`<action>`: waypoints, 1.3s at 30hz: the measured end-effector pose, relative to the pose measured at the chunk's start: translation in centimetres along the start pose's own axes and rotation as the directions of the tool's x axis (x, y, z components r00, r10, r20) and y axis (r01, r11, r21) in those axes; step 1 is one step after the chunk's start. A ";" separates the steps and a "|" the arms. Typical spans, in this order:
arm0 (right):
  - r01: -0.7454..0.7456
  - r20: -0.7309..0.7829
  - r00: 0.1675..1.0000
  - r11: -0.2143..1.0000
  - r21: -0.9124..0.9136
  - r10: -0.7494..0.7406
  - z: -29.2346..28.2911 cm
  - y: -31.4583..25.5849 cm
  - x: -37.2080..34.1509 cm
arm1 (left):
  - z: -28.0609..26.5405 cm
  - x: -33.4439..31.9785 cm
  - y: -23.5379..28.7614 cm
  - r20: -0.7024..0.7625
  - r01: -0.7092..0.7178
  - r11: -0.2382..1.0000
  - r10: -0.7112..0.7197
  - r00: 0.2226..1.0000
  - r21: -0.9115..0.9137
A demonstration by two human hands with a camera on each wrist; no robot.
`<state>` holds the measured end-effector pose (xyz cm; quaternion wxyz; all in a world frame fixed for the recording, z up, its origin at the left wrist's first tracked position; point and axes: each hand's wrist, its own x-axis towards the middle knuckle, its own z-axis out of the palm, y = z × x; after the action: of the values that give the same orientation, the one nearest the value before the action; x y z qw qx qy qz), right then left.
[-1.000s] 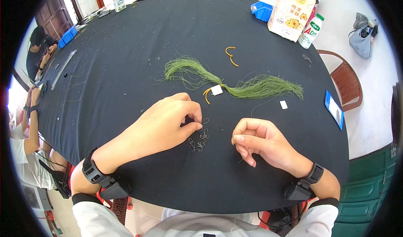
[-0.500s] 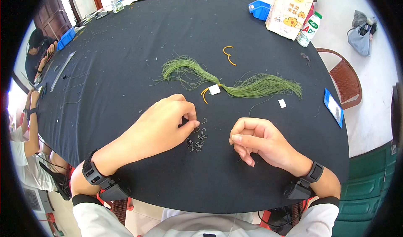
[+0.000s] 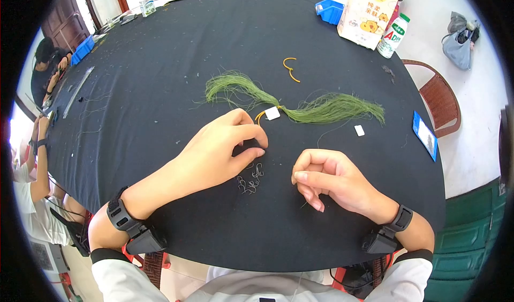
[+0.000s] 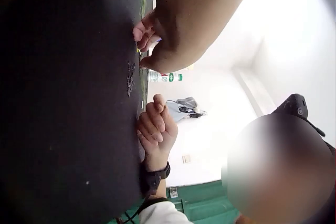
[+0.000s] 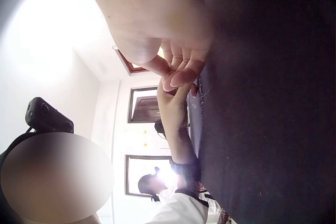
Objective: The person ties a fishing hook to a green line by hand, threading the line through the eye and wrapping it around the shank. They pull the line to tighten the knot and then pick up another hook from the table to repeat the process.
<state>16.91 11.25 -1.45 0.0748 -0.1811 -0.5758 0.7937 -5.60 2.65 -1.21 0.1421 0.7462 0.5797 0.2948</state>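
In the head view my left hand (image 3: pixel 222 144) reaches over a small pile of metal fishhooks (image 3: pixel 249 184), its thumb and forefinger bent and slightly apart at the pile's far edge. The left wrist view also shows a gap between thumb and fingers, close over the black cloth. My right hand (image 3: pixel 340 181) rests to the right of the hooks, palm turned inward. Its thumb and forefinger pinch a fine thread (image 3: pixel 304 204), whose short end shows below the fingers. Beyond both hands lies a tied bundle of green line (image 3: pixel 334 109) with a white tag (image 3: pixel 272 113).
Yellow curved pieces (image 3: pixel 290 70) lie past the bundle, and a white square (image 3: pixel 359 131) lies to its right. A blue packet (image 3: pixel 424 136) is at the right edge. A tissue pack (image 3: pixel 368 16), a bottle (image 3: pixel 393 36) and a blue bin (image 3: pixel 329 11) stand far right. Other people sit at left.
My left hand has shifted slightly right and away from me, over the hook lying apart from the pile, and its thumb and forefinger have spread. The right hand stays nearly still.
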 end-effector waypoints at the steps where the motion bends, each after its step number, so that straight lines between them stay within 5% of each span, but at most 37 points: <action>1: -0.001 0.000 1.000 1.000 -0.005 0.001 0.0 0.0 0.0 | 0.1 0.0 0.0 0.006 0.007 1.000 -0.007 1.000 -0.012; 6: -0.007 -0.012 1.000 1.000 0.005 0.007 0.2 -0.1 0.0 | 0.4 -0.2 -0.4 -0.025 -0.003 1.000 0.003 1.000 0.014; 12: 0.003 0.012 1.000 1.000 0.002 -0.003 0.0 -0.1 0.0 | -0.6 -0.6 0.5 -0.025 0.153 0.976 -0.150 0.988 0.156; 15: -0.002 0.011 1.000 1.000 0.006 0.002 0.1 -0.1 0.0 | -0.8 -0.1 0.1 -0.022 0.119 0.993 -0.119 0.993 -0.008; 24: -0.001 0.014 1.000 1.000 0.003 0.001 -0.1 0.1 0.0 | -2.3 0.0 0.0 0.194 0.135 0.990 -0.138 0.971 0.027; 30: 0.004 -0.015 1.000 1.000 -0.014 -0.005 0.3 -0.1 0.0 | -2.1 -0.4 -0.3 0.164 0.053 0.997 -0.062 0.984 0.055; 39: 0.048 -0.060 0.997 0.998 -0.031 -0.050 0.4 0.2 -0.3 | 0.3 -0.9 3.0 0.067 0.177 0.905 -0.164 0.984 -0.388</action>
<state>17.01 10.70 -1.51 0.1089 -0.1921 -0.5894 0.7771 -3.24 0.97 -0.01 0.3233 0.6539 0.5693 0.3790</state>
